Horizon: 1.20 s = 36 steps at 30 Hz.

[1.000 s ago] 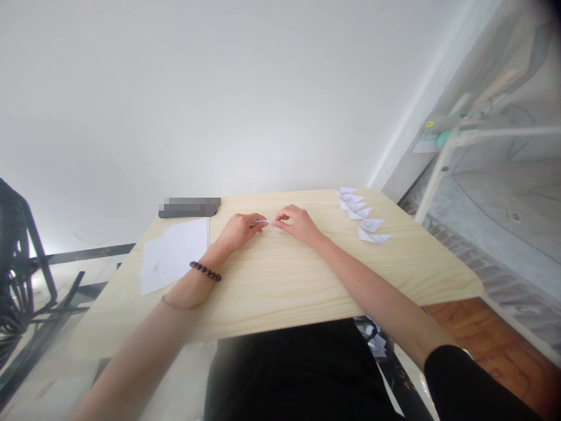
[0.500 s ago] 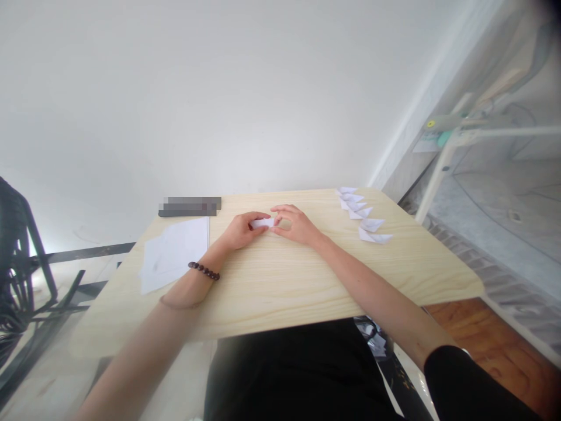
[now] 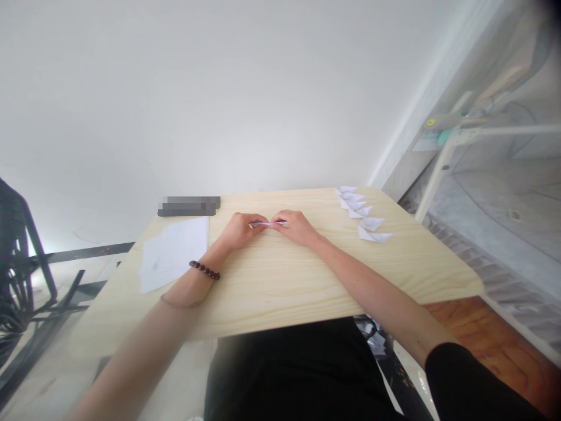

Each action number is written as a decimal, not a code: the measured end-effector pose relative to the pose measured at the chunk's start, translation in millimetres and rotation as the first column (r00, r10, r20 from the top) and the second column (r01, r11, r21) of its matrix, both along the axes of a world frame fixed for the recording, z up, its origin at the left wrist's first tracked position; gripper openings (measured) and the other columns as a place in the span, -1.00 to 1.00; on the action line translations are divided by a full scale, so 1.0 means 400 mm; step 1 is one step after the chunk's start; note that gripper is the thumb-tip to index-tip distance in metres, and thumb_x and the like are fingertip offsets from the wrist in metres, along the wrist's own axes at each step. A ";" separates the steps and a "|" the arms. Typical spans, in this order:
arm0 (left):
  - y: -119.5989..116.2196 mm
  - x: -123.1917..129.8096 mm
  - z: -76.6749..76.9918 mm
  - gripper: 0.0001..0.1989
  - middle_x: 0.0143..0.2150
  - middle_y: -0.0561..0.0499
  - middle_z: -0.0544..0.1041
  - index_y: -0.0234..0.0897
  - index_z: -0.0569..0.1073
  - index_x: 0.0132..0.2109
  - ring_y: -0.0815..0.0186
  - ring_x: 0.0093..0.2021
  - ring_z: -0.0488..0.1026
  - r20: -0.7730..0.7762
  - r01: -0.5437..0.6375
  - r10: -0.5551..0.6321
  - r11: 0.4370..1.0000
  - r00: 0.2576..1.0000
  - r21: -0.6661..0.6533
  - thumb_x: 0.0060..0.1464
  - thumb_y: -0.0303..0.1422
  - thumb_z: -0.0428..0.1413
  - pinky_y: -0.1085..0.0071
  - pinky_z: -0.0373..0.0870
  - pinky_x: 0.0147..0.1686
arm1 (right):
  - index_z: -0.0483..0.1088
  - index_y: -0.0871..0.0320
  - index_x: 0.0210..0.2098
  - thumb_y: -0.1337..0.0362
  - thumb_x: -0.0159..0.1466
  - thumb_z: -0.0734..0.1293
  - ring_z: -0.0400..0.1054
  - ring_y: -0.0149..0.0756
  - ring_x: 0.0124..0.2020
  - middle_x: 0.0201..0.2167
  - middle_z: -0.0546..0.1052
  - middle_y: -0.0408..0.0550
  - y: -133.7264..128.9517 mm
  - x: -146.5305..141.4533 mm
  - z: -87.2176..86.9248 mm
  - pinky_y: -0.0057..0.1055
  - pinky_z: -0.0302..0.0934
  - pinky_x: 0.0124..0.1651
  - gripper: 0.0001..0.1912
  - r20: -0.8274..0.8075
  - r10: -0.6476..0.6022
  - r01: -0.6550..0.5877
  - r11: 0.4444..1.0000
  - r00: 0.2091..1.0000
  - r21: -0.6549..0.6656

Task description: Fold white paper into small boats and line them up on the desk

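A small folded white paper [image 3: 269, 223] is pinched between both hands above the middle of the light wooden table [image 3: 280, 280]. My left hand [image 3: 241, 230], with a dark bead bracelet on its wrist, grips the paper's left end between thumb and fingers. From the other side, my right hand [image 3: 295, 227] grips its right end. The fingertips of the two hands nearly meet, and the paper shows as a thin edge between them. Its exact folds are too small to make out.
Several folded white paper shapes [image 3: 371, 229] lie in a row at the table's right. White sheets [image 3: 177, 248] lie at the left, below a blurred dark object [image 3: 188, 206]. A black chair [image 3: 26, 251] stands left, a white frame [image 3: 442, 164] right.
My right hand's spread thumb and fingers have closed on the paper's right end. The paper has tilted, from a flat white strip to a thin edge. My left hand stays almost in place.
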<state>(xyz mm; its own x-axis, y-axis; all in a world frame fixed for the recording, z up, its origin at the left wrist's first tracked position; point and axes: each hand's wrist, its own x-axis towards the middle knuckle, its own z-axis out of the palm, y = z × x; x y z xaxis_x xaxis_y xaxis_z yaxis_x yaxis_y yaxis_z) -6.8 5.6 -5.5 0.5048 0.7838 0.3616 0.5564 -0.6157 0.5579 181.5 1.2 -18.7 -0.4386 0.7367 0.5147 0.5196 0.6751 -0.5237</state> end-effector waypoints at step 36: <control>0.032 -0.019 -0.010 -0.73 -0.34 -0.03 0.55 -0.13 0.48 -0.16 0.20 -0.33 0.45 -0.380 -0.192 0.313 0.926 0.870 0.325 0.03 -0.27 -0.03 0.38 0.27 -0.32 | 0.47 0.00 -0.30 0.24 0.11 0.27 0.41 -0.31 -0.29 -0.32 0.53 -0.19 0.041 0.042 -0.017 -0.43 0.22 -0.22 -0.82 0.047 -0.148 0.148 0.989 0.988 -0.012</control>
